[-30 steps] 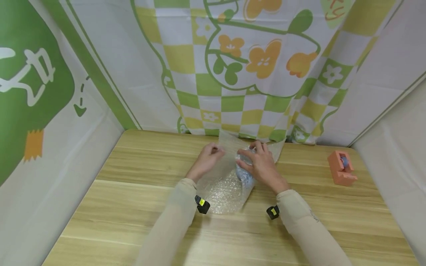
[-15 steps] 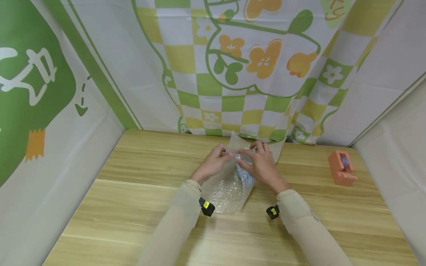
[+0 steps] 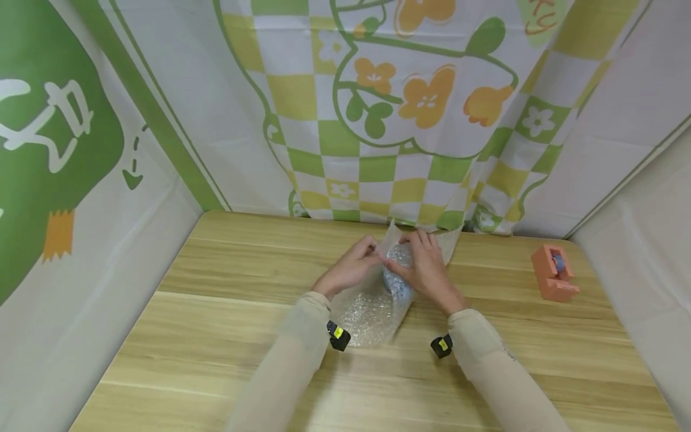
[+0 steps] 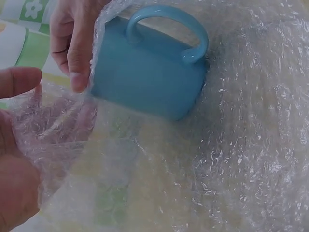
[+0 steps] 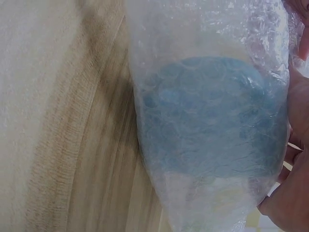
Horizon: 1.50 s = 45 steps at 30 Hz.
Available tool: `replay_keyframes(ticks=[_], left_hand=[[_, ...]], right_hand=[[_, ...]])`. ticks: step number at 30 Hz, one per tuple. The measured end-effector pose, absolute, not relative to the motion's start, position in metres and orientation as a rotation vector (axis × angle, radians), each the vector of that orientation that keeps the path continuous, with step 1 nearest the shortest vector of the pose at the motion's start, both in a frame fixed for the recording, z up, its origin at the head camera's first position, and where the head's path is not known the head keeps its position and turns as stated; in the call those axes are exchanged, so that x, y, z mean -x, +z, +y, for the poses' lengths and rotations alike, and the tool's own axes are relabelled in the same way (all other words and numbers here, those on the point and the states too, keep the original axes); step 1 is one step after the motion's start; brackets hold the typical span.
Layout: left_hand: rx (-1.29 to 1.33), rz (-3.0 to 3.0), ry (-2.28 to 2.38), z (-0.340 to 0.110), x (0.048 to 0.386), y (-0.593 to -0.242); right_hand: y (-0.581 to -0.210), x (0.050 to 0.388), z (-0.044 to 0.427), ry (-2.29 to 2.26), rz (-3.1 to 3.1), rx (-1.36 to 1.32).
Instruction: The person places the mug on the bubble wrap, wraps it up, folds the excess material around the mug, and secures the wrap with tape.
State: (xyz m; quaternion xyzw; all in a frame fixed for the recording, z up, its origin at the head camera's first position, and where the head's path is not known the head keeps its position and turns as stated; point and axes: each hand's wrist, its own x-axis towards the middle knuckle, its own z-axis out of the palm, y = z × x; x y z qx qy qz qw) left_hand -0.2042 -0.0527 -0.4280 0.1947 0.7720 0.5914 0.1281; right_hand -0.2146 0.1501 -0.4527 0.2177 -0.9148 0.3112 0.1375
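Now, hands: two; left hand [image 3: 351, 267] pinches an edge of the wrap, right hand [image 3: 427, 269] grips the wrapped mug.
Mug [image 4: 145, 72]: one, blue, one handle, inside the wrap, far middle of the bench [image 3: 216, 336].
Bubble wrap [image 3: 367, 315]: one sheet, reaching nearer than the mug.
Tape dispenser [image 3: 552, 287]: one, far right, one roll.

Head: even, moderate light | soft shadows on table [image 3: 216, 264] | wrist views: dimmer, hazy | glints speckle bubble wrap [image 4: 260, 145]
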Motion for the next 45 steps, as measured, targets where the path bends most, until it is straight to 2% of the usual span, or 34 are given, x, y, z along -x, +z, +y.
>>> replay_keyframes(ticks=[13,19,26,38,45], left_hand=[[-0.736,2.45,1.302,-0.048,0.201,-0.419],[-0.802,2.537,1.12,-0.045,0.2,-0.414],[-0.914,2.703,0.903,-0.037,0.196,-0.415],[-0.916,2.914,0.64,-0.028,0.182,-0.42],[-0.927,3.066,0.569,-0.021,0.18,-0.427]], right_hand=[[-0.452,0.213,0.156,0.994,-2.605,-0.683],[-0.442,0.211,0.17,1.201,-2.615,-0.737],[-0.425,0.203,0.183,1.561,-2.496,-0.549],[-0.414,0.186,0.195,1.347,-2.742,-0.436],[-0.417,0.182,0.199,1.485,-2.908,-0.267]])
